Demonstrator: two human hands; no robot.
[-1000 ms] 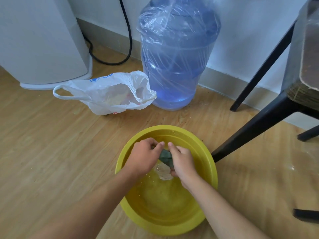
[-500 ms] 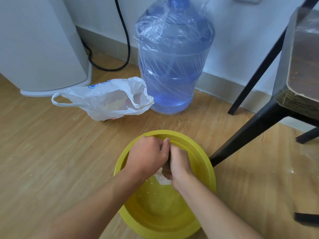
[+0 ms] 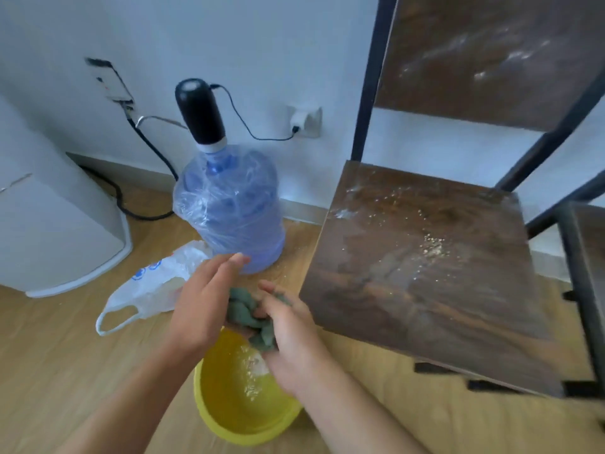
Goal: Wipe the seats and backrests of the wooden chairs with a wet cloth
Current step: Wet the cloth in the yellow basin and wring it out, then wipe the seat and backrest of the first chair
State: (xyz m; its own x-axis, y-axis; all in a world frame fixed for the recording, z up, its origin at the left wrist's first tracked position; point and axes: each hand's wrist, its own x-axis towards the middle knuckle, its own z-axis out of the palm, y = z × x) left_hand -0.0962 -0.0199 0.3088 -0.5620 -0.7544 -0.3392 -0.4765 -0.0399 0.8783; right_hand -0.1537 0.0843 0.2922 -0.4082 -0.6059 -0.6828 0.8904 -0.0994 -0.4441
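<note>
A twisted green cloth [image 3: 247,317] hangs between both hands above the yellow basin [image 3: 229,424] on the floor. My left hand [image 3: 204,303] holds the cloth's left side with the fingers loosely spread. My right hand [image 3: 291,339] grips its right end. To the right stands a wooden chair with a dark seat [image 3: 429,276], crumbs and pale dust scattered over it. Its backrest [image 3: 484,57] rises at the upper right in a black metal frame and shows white smears.
A blue water jug [image 3: 230,211] wrapped in plastic, with a black pump on top, stands by the wall. A white plastic bag [image 3: 154,286] lies left of the hands. A white appliance [image 3: 55,231] sits at far left. Cables run along the wall. A second chair's edge [image 3: 589,253] shows at right.
The view has tilted up, bringing the chair seat and backrest into sight. Both hands have lifted the cloth out of the basin and hold it higher, loosened from the tight wringing grip.
</note>
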